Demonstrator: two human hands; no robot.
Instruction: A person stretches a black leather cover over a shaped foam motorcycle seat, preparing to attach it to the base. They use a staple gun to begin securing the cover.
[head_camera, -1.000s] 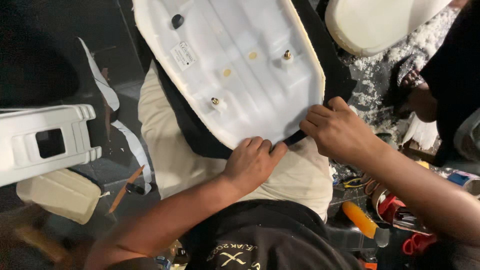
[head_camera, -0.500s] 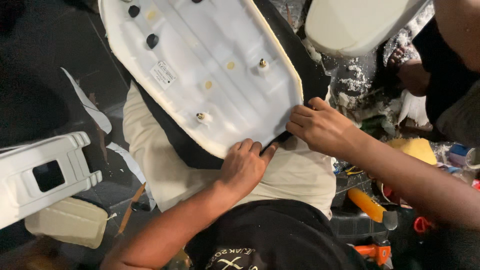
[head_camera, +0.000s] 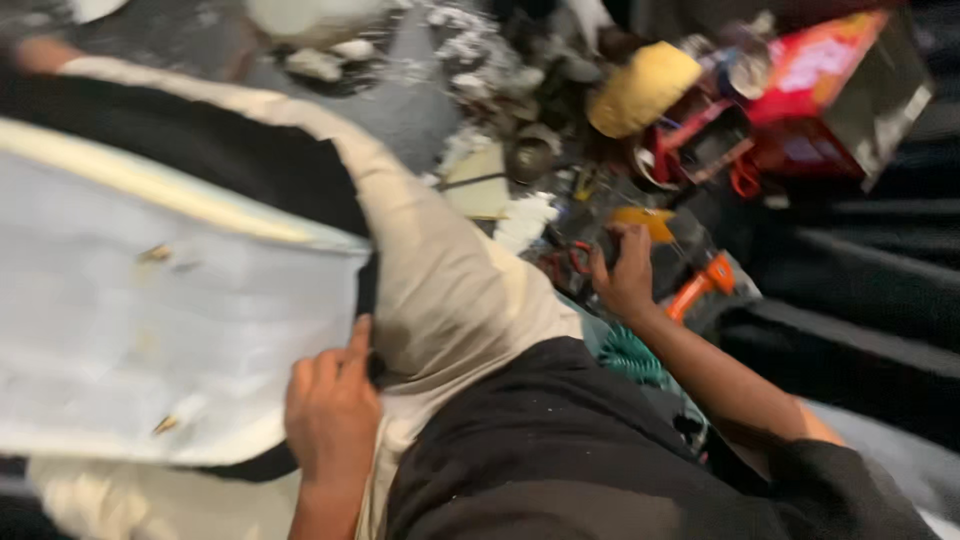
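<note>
Since half a second ago the right hand (head_camera: 628, 272) has left the seat edge and swung out to the person's right, into the clutter of tools on the floor, and the camera has turned that way, so the picture is smeared. Its fingers curl over something dark beside an orange-handled tool (head_camera: 700, 285); whether they have closed on it, I cannot tell through the blur. The left hand (head_camera: 330, 410) stays on the work: fingers bent, tips pressing the black cover (head_camera: 200, 150) down against the corner of the white seat pan (head_camera: 130, 330), pinning it rather than grasping it.

Outward from there, the seat pan lies underside up across the person's lap, over cream trousers (head_camera: 450, 290), with the black cover folded round its rim and small brass-coloured studs showing on the plastic. Its long axis runs from the left hand away to the left of the frame, slightly up, and the far end is cut off by the picture's edge.

As for progress, the cover looks wrapped along the upper edge and at the near corner, but I see no fastening there; my judgement is that fixing this edge is yet to come. A yellow foam block (head_camera: 640, 90) and a red box (head_camera: 830, 80) lie beyond the tools.
</note>
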